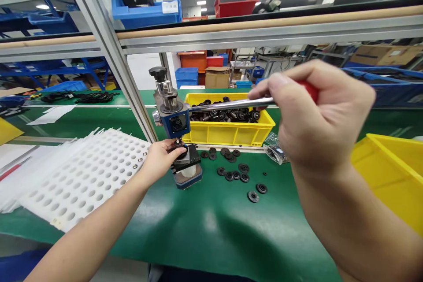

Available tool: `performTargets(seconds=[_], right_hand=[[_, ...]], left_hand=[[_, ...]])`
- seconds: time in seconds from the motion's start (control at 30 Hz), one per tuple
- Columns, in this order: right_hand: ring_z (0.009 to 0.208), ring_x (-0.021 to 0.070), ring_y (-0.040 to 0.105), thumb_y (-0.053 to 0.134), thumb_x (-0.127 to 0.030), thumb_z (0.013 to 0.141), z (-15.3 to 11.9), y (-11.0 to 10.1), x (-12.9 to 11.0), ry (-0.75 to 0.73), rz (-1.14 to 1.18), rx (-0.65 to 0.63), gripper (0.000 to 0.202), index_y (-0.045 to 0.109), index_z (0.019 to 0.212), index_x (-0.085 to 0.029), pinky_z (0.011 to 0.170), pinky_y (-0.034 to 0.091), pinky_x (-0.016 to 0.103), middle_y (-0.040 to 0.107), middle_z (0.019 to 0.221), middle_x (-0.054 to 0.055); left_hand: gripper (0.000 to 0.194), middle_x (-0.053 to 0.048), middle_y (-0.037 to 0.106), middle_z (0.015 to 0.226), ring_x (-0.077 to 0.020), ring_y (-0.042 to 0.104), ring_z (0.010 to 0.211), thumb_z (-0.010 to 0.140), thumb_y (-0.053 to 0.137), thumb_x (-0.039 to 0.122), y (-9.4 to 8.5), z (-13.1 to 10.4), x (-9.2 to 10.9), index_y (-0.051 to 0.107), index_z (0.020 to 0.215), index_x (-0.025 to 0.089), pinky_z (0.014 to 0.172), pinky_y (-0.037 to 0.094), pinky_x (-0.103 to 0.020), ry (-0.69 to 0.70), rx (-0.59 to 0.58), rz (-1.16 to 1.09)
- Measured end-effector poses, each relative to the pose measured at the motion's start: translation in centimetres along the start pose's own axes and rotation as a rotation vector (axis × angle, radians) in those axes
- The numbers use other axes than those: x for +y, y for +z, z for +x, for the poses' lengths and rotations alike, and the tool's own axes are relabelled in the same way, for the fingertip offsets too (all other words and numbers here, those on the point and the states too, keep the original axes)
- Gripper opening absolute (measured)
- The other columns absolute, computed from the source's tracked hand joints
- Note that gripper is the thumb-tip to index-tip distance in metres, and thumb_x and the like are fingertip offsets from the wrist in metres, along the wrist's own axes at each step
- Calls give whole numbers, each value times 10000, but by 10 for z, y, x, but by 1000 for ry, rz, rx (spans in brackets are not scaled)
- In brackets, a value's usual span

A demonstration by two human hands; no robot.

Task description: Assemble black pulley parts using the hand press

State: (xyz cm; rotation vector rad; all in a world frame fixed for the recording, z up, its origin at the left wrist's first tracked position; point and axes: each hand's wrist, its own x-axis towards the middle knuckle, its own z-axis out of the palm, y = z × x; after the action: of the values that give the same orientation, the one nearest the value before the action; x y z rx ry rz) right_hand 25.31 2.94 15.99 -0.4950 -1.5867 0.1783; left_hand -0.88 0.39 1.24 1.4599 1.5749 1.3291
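A small blue hand press [178,123] stands upright on the green bench. My right hand [317,114] is closed around the red grip of its metal lever [234,104], which points out to the right. My left hand [162,158] is at the press's base, its fingers closed on a black disc-shaped part [181,153] under the ram; the fingers partly hide this part. Several black ridged discs [243,168] lie loose on the bench to the right of the press. Behind them, a yellow bin [228,134] holds many small black parts.
A white tray with round holes [89,176] lies at the left, a few small metal pieces in it. Another yellow bin [390,176] stands at the right. A clear plastic bag [276,153] sits near the back bin. An aluminium post [114,53] rises behind the tray.
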Motion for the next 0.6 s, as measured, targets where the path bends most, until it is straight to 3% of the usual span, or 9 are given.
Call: performTargets(seconds=[0.17,0.33,0.47,0.6], right_hand=[[719,175,691,633,-193,886,-33,-5,7,61,11,49,131,737,813,-160,720,580,349,717,769,35],[706,213,709,631,-233,898,-48,-5,12,47,48,98,185,744,764,-177,629,575,349,723,743,45],[783,225,724,634,-177,881,-62,-8,13,122,40,47,138,768,881,-209,698,612,381,749,875,45],[811,231,732,608,-134,880,-81,-7,18,105,87,63,200,767,969,-218,686,641,390,750,940,45]], left_hand=[[410,-92,766,1086,-289,712,1005,801,721,395,1,1,-3,720,1136,157,918,547,-404,15,-3,0],[417,-101,770,1060,-290,716,974,797,719,413,2,1,-1,731,1117,145,907,552,-399,0,16,25],[400,-100,772,1044,-282,718,946,793,724,411,4,1,-1,739,1089,143,883,556,-389,-5,39,31],[396,-93,773,1039,-279,715,953,792,726,413,4,-1,-2,739,1083,145,883,551,-382,-20,26,17]])
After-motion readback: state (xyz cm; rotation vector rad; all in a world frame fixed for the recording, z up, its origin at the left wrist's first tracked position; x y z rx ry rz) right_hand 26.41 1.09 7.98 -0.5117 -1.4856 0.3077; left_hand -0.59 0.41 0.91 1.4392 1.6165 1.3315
